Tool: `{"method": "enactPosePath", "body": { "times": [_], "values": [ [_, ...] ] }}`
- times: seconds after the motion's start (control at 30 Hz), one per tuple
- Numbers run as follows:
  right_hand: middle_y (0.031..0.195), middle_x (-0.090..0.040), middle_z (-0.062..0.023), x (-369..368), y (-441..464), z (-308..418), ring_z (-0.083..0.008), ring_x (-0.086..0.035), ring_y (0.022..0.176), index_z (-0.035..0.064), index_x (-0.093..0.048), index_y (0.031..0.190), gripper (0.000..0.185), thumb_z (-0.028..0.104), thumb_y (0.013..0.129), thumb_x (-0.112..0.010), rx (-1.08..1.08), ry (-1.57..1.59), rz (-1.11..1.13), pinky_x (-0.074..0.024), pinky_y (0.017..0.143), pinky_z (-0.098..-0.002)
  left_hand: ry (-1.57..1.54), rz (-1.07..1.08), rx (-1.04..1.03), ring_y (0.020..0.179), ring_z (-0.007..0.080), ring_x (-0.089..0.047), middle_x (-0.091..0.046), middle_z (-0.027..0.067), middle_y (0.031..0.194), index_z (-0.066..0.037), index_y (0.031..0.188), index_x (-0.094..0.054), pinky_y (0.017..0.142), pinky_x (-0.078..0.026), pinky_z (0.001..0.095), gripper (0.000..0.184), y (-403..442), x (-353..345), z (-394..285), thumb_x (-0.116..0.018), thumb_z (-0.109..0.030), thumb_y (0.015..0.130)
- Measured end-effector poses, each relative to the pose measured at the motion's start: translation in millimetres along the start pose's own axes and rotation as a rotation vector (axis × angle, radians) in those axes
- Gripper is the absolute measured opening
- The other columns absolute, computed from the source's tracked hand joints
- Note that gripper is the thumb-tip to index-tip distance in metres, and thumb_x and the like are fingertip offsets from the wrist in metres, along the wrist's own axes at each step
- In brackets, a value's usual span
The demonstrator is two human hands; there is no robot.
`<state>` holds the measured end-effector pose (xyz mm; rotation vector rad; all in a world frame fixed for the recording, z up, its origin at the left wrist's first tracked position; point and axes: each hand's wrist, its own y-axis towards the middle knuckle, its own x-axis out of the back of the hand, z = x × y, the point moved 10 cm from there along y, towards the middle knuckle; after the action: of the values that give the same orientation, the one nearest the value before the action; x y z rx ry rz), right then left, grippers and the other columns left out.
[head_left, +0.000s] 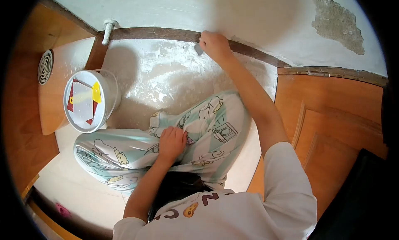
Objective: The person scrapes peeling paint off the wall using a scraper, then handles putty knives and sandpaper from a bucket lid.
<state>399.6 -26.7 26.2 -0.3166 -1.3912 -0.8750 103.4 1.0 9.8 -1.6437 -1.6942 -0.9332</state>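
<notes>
My right hand (214,44) is closed round a small scraper, whose grey blade (198,49) points down at the lower wall, just under the dark brown strip (158,33). White flakes and patches cover the wall surface (153,69) beside the blade. My left hand (172,142) rests on my crossed legs in patterned trousers (120,157), its fingers curled; whether it holds anything is hidden. To the left stands a white bucket (112,94), with a white plate (83,100), a yellow scraper (97,92) and red pieces on its top.
A white pipe (108,31) sticks out of the wall at the upper left. A round drain grate (45,67) lies at the left. The wooden door (332,115) is on the right, below a bare grey patch (338,23). A pink object (62,210) sits at the lower left.
</notes>
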Motion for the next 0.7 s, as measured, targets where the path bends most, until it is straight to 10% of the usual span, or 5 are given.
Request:
{"method": "enactPosePath", "body": {
  "times": [0.7],
  "values": [
    [0.056,-0.055,-0.0102,26,-49,-37,-0.0278,-0.056,0.052,0.0065,-0.048,0.068,0.014,0.014,0.072,-0.059,-0.022,-0.003,-0.121,-0.0443,0.048,-0.0384,0.057,-0.012,-0.031,0.066,0.029,-0.048,-0.046,0.0113,0.065,-0.005,0.068,-0.044,0.059,-0.039,0.0395,0.017,0,2,-4,-0.057,-0.013,0.076]
  ]
}}
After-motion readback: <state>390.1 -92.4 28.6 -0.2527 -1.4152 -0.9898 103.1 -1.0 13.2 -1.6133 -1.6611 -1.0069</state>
